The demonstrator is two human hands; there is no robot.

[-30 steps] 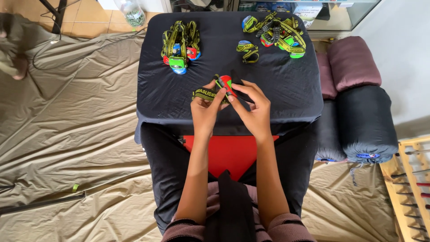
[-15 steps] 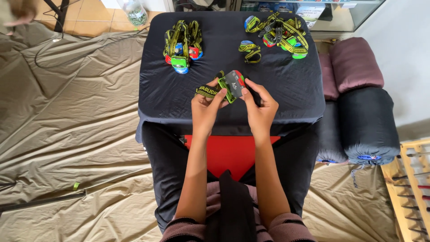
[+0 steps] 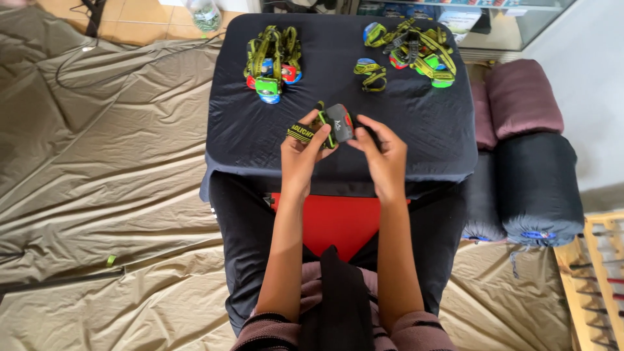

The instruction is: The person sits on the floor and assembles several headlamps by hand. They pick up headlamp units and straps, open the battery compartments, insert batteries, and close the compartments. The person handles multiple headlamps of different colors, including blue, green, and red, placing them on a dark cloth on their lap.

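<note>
A small headlamp (image 3: 338, 123) with a dark grey back, green trim and a black-and-yellow strap (image 3: 302, 133) is held over the near edge of a table covered in dark cloth (image 3: 422, 143). My left hand (image 3: 302, 153) grips its left side and the strap. My right hand (image 3: 380, 149) pinches its right side. The lamp's grey back faces up.
A pile of headlamps (image 3: 272, 62) lies at the table's back left, a larger pile (image 3: 416, 45) at the back right, and one single headlamp (image 3: 370, 73) between. Rolled sleeping bags (image 3: 536, 188) lie to the right. A tan tarp (image 3: 97, 162) covers the floor. A wooden rack (image 3: 598, 279) stands lower right.
The headlamp has been turned in my hands: its red-and-green front showed a second ago, its dark grey back faces up now. Both hands stayed near the table's front edge.
</note>
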